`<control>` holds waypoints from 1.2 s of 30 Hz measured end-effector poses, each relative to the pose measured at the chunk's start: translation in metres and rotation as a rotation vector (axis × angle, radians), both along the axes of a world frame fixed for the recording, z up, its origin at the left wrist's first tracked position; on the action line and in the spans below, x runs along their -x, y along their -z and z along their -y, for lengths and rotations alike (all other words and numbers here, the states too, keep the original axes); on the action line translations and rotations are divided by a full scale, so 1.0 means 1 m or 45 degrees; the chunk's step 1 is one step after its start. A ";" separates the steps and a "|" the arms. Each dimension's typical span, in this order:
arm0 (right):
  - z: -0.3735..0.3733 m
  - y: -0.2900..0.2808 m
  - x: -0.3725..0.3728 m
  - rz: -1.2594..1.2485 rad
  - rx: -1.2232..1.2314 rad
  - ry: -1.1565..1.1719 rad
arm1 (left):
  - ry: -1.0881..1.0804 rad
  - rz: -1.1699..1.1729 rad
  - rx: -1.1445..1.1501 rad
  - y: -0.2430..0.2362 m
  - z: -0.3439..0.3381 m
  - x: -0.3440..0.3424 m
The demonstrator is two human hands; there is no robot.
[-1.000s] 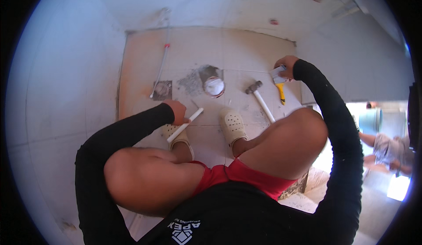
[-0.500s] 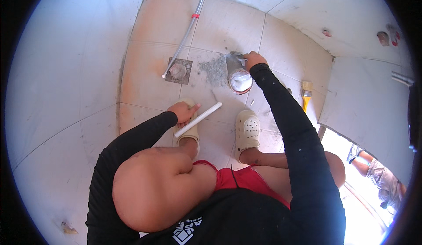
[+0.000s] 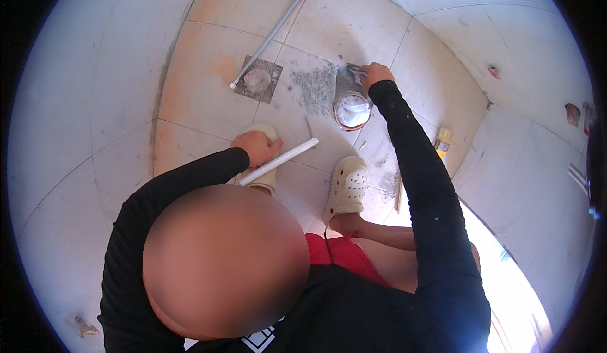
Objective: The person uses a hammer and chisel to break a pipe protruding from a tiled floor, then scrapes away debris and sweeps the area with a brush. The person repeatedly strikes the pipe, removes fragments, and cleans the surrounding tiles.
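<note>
The right hand (image 3: 378, 74) has its thumb and fingers closed on a small grey tool (image 3: 355, 70), which sits at the dark patch (image 3: 347, 82) just beyond the pipe (image 3: 354, 129), whose mouth is filled by a white bag (image 3: 353, 108). The left hand (image 3: 254, 148) is half curled over the left shoe (image 3: 259, 129) and beside a white tube (image 3: 279, 161), though I cannot tell whether its fingers grip it. Of the 2 tan shoes, the right one (image 3: 349, 182) stands nearer the pipe, while a brush (image 3: 444, 138) lies well to the right and a rod (image 3: 273, 37) slants down to the square (image 3: 273, 74) at left.
</note>
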State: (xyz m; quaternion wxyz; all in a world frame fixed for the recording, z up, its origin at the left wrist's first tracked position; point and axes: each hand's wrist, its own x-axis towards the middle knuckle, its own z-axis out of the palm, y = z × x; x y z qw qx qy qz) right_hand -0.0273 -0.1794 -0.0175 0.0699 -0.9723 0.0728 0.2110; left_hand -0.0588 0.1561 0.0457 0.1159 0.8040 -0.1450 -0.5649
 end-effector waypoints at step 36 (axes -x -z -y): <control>-0.047 0.010 0.003 -0.147 -0.056 0.229 | 0.014 0.018 0.016 -0.005 0.001 0.001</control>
